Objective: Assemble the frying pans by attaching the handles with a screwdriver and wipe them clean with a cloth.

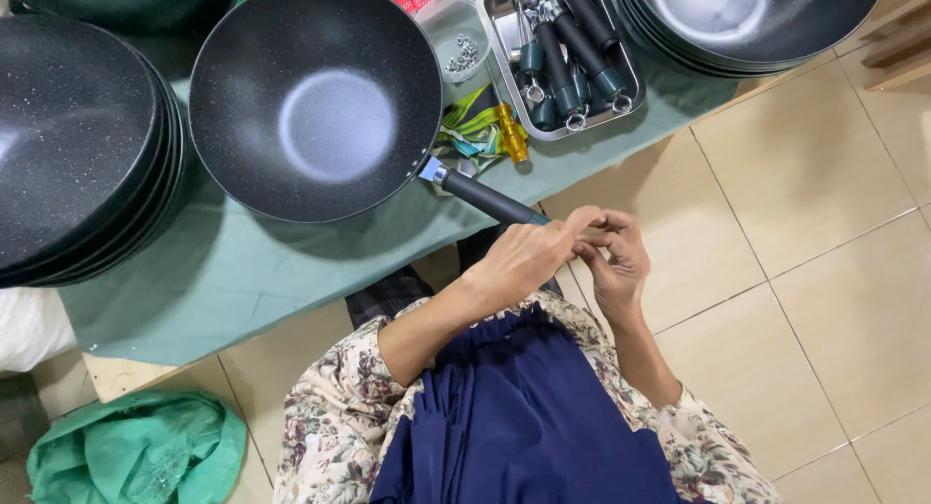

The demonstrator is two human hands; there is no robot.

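While both hands meet at the handle's free end, keep these in mind:

Pan: the black pan (315,97) rests on the green-covered table (242,271); its dark handle (490,199) sticks out past the edge towards you.
Grip: steady the handle so the pan cannot swivel, and work with your fingertips.
Left hand (524,261): fingers curled over the handle end, wrist bent inward.
Right hand (616,257): fingers pinched against the left; whether it holds a small part, I cannot tell.
Nearby: a steel tray (572,53) of spare handles, well apart.
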